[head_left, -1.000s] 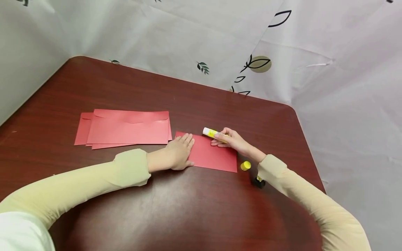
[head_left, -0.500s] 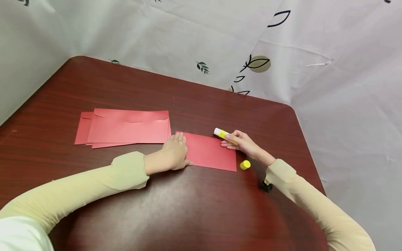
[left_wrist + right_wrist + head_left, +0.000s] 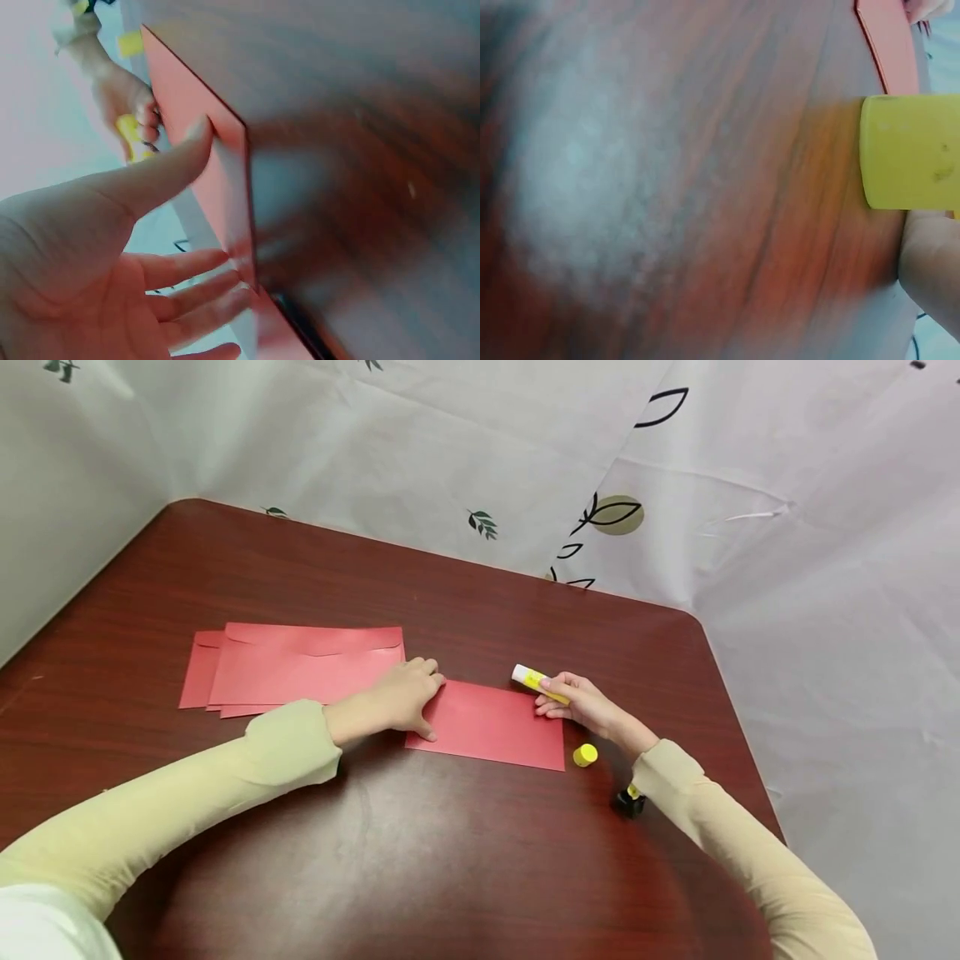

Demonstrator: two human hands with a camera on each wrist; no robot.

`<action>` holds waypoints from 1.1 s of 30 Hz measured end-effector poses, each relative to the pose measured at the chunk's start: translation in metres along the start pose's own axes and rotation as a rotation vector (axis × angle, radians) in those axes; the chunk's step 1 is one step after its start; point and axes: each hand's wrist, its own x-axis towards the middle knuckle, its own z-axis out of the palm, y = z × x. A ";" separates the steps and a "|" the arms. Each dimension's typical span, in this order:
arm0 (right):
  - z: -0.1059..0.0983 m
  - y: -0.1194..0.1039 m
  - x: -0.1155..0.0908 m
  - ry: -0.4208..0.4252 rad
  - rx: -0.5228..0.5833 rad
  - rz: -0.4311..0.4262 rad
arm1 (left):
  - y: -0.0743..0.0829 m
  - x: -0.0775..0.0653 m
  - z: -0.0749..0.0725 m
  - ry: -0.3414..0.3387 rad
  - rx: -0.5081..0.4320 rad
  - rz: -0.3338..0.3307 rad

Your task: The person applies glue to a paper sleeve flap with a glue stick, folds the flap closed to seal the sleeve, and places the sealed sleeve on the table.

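A single red envelope lies flat in the middle of the table. My left hand is at its left end, thumb and fingers spread apart. In the left wrist view, the thumb touches the envelope near a corner, and the other fingertips meet its edge. Over the far right corner, my right hand holds a glue stick with a white end and a yellow label, pointing up and left. The yellow cap stands beside the envelope's right edge and looms large in the right wrist view.
Several more red envelopes lie overlapped to the left, partly behind my left hand. The brown table has rounded far corners against a patterned white curtain. A black device sits under my right cuff.
My left hand was flat on the envelope; it has slid left to its end and lifted its palm, thumb spreading. The right hand moved right with the glue stick, then stayed.
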 end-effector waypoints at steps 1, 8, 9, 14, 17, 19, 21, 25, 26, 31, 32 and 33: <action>-0.001 0.001 0.000 0.001 0.010 -0.012 | -0.003 0.002 0.000 -0.002 -0.022 -0.006; -0.009 0.010 -0.007 0.018 0.172 -0.071 | -0.011 0.011 -0.001 -0.037 -0.080 -0.058; -0.010 0.012 -0.009 0.013 0.188 -0.078 | -0.011 0.012 -0.002 -0.042 -0.084 -0.065; -0.010 0.011 -0.017 0.024 0.166 -0.142 | -0.017 0.017 -0.001 -0.048 -0.113 -0.080; -0.007 0.004 -0.023 0.091 0.093 -0.177 | -0.020 0.018 0.000 -0.049 -0.139 -0.084; -0.004 -0.002 -0.028 0.136 0.044 -0.189 | -0.021 0.019 0.001 -0.046 -0.162 -0.092; -0.001 -0.009 -0.033 0.173 0.031 -0.199 | -0.022 0.020 0.002 -0.045 -0.187 -0.100; 0.004 -0.019 -0.044 0.198 0.051 -0.221 | -0.024 0.022 0.003 -0.044 -0.221 -0.106; 0.005 -0.020 -0.047 0.199 0.055 -0.225 | -0.025 0.023 0.003 -0.046 -0.225 -0.106; 0.010 -0.024 -0.060 0.194 0.049 -0.243 | -0.026 0.024 0.004 -0.057 -0.242 -0.102; 0.011 -0.025 -0.062 0.193 0.050 -0.249 | -0.026 0.024 0.004 -0.058 -0.250 -0.103; 0.012 -0.025 -0.065 0.191 0.052 -0.259 | -0.026 0.024 0.004 -0.056 -0.260 -0.103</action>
